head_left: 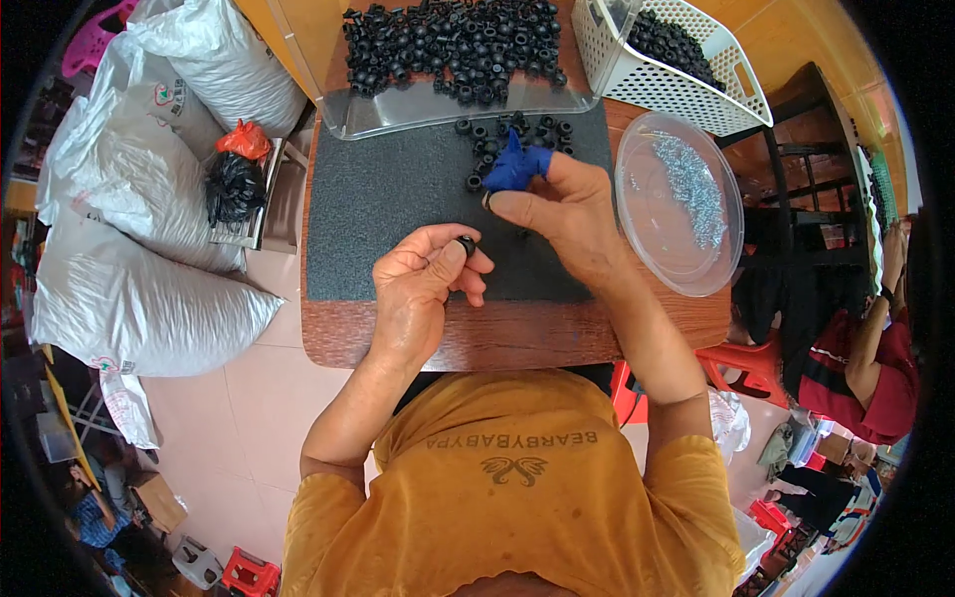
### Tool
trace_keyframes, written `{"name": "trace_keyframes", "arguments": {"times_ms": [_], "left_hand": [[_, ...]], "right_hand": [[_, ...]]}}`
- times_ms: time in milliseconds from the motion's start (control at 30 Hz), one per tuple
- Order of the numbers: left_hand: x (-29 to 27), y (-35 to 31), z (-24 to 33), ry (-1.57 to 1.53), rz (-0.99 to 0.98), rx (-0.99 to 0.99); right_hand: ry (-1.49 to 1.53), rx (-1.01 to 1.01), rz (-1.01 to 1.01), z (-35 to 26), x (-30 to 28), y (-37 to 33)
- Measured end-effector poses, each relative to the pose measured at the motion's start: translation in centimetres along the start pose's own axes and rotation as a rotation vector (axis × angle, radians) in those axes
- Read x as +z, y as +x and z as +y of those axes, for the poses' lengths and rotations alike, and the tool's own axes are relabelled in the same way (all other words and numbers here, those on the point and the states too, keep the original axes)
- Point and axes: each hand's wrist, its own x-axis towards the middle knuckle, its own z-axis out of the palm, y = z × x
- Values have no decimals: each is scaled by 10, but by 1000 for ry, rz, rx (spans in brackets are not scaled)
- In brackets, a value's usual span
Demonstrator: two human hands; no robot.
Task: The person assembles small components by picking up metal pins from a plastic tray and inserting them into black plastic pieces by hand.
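My left hand [423, 284] is raised over the near part of a dark grey mat [388, 209], thumb and index finger closed on a small round black plastic part [466, 245]. To its right and farther off, my right hand [562, 204] is pinched together above the mat. Blue wrapping [515, 167] covers fingertips of that hand. Something small and dark shows at its thumb tip, too little to make out. Several loose black plastic parts [477, 132] lie just beyond the right hand, partly hidden by it.
A clear tray [363, 117] heaped with black parts stands at the far edge. Right of it are a white perforated basket [647, 85] of black pieces and a round clear lid [647, 249] bearing small silvery pieces. Full white sacks [149, 308] crowd the left. People sit at right.
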Motion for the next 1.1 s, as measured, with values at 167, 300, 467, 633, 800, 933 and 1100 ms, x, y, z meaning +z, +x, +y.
{"name": "trace_keyframes", "arguments": {"times_ms": [167, 300, 467, 633, 800, 933, 1100], "left_hand": [[6, -5, 3, -12, -37, 4], [10, -11, 4, -65, -54, -58], [14, -13, 5, -71, -64, -71], [16, -16, 2, -30, -35, -39], [16, -19, 0, 54, -51, 49], [19, -21, 1, 153, -37, 85], [22, -24, -3, 392, -10, 270]], "right_hand": [[109, -2, 23, -1, 9, -23], [35, -81, 38, 3, 11, -37], [31, -194, 38, 15, 11, -47], [47, -140, 66, 10, 12, -52], [134, -74, 105, 3, 18, -55], [155, -64, 120, 4, 18, -56], [97, -108, 180, 8, 21, -59]]}}
